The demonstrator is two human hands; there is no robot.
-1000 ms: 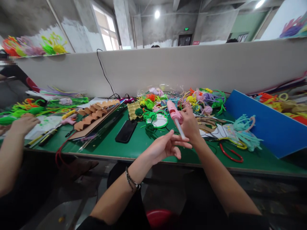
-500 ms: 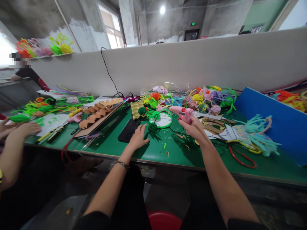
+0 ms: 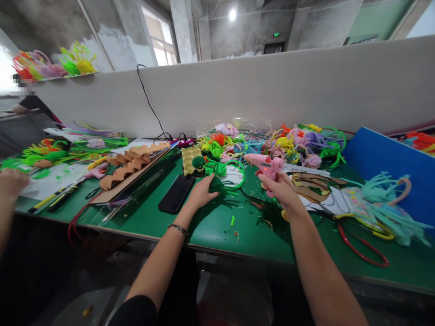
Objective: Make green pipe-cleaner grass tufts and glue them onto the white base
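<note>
My right hand (image 3: 280,190) is wrapped around the grip of a pink glue gun (image 3: 267,165), its nozzle pointing left and a small red light lit on its side. My left hand (image 3: 203,194) is low over the table with thumb and fingers apart, its fingertips at the edge of a green fuzzy pipe-cleaner piece (image 3: 219,169). I cannot tell whether they touch it. Just behind lies a white disc (image 3: 234,175) rimmed with green pipe cleaner. A black phone (image 3: 176,194) rests left of my left hand.
Heaped colourful pipe-cleaner pieces (image 3: 292,144) line the back of the green table (image 3: 210,226). Scissors with red and yellow handles (image 3: 365,249) lie at right, before a blue board (image 3: 384,158). Cardboard strips (image 3: 125,170) lie at left, beyond them a co-worker's hand (image 3: 13,181).
My left hand has moved forward to the green piece. The glue gun stays in my right hand, slightly further right in view. The co-worker's hand has shifted left, and the view has moved a little.
</note>
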